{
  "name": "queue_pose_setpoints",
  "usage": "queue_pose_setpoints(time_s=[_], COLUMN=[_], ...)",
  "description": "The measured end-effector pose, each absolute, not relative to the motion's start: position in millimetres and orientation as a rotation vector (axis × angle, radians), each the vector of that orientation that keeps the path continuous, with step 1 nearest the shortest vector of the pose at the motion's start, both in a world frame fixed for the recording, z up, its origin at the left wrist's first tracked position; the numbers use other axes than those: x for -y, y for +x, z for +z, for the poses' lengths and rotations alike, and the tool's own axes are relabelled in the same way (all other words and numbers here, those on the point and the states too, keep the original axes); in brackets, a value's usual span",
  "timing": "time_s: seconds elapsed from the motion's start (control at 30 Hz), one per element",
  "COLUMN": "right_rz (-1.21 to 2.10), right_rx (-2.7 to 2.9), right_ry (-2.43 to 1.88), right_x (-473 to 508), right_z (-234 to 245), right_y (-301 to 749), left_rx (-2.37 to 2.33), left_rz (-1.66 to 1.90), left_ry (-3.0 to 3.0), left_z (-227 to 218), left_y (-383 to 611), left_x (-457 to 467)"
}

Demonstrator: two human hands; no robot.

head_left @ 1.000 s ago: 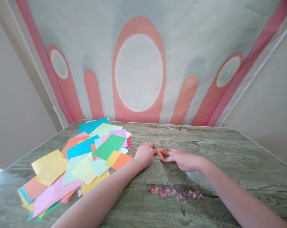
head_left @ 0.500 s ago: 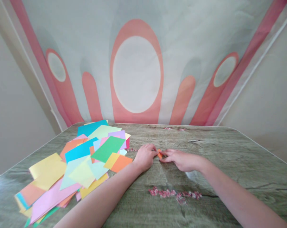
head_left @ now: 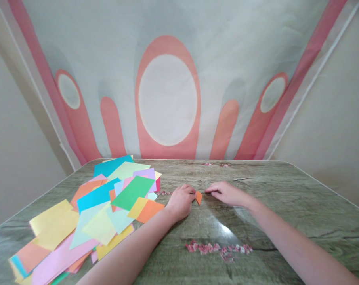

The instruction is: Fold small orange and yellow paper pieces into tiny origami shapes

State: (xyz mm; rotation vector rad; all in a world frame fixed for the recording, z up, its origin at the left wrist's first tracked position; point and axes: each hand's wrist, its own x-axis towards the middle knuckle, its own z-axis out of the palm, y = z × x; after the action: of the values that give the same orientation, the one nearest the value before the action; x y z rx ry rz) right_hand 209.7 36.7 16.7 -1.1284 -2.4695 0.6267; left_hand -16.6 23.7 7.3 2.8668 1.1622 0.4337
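A small folded orange paper piece (head_left: 199, 197) lies on the grey-green wood-patterned table (head_left: 286, 206) between my hands. My left hand (head_left: 181, 200) is curled, its fingertips pinching the left edge of the piece. My right hand (head_left: 225, 192) rests just to the right of the piece, a small gap apart, fingers drawn together with the index pointing at it and nothing in them. Both forearms reach in from the bottom edge.
A loose heap of coloured paper sheets (head_left: 93, 209) covers the table's left part, an orange sheet (head_left: 149, 210) reaching close to my left wrist. A pink flower print (head_left: 218, 248) marks the table near me. A pink-and-white patterned cloth (head_left: 167, 99) hangs behind the far edge.
My right hand has let go of the orange piece and drawn slightly right and away. The left hand still holds it. The camera tilted a little downward.
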Motion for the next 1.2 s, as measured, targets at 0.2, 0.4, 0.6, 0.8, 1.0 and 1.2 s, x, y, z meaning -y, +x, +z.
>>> queue_pose_setpoints(time_s=[0.2, 0.4, 0.6, 0.8, 1.0, 1.2], right_rz=[0.493, 0.310, 0.435, 0.491, 0.560, 0.593], right_rx=[2.205, 2.100, 2.056, 2.012, 1.951, 1.880], right_ry=[-1.373, -1.513, -1.517, -1.467, -1.461, -1.445], right_x=[-35.0, -22.9, -26.9, -31.8, -34.5, -33.8], right_z=[-10.0, -15.3, -17.0, -19.7, -22.9, -25.2], right_y=[184.5, 167.8, 170.0, 174.0, 173.8, 171.0], left_rx=[-1.152, -1.177, -1.196, -1.206, -1.191, -1.162], left_rz=[0.459, 0.526, 0.517, 0.515, 0.547, 0.592], left_ry=[2.858, 2.810, 2.837, 2.858, 2.841, 2.814], left_z=[3.9, 0.1, 5.1, 7.2, 2.1, -1.1], left_y=[-17.4, -17.6, -15.3, -13.2, -14.8, -16.1], left_x=[-23.1, -23.5, -18.5, -16.4, -21.0, -23.0])
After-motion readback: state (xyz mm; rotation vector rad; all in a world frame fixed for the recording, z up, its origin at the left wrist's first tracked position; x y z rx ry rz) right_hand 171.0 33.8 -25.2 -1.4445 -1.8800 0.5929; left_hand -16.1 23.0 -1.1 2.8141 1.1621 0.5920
